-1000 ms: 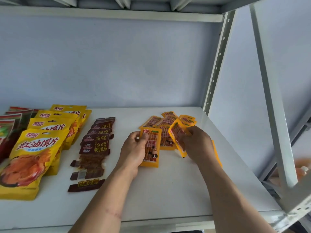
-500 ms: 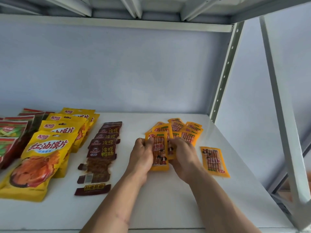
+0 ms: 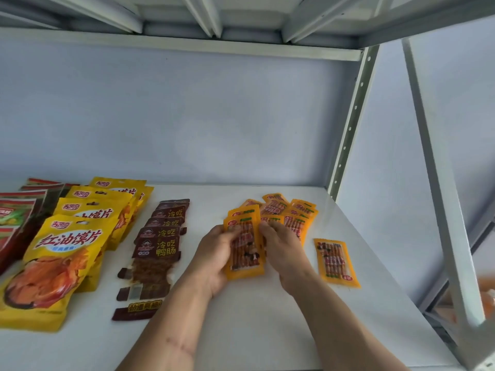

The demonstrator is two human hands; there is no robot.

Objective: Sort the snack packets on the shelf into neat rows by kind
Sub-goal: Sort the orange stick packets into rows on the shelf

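Note:
On the white shelf (image 3: 254, 322) my left hand (image 3: 211, 261) and my right hand (image 3: 284, 253) both grip a small orange packet (image 3: 245, 253) with sausage sticks printed on it, lying at the front of an overlapping row. Behind it more orange packets (image 3: 292, 212) lie loosely fanned. One orange packet (image 3: 334, 261) lies alone to the right of my right hand. A row of dark brown packets (image 3: 160, 236) runs front to back left of my hands. Big yellow bags (image 3: 59, 263) form a row further left.
Red and green bags (image 3: 16, 215) stand at the far left edge. A perforated metal upright (image 3: 351, 124) rises at the shelf's back right corner, and a slanted brace (image 3: 439, 199) crosses on the right. The upper shelf's underside (image 3: 187, 20) hangs overhead.
My right hand set down the raised orange packet and came to the front packet, which both hands now grip. A single orange packet now shows at the right. The camera tilted upward.

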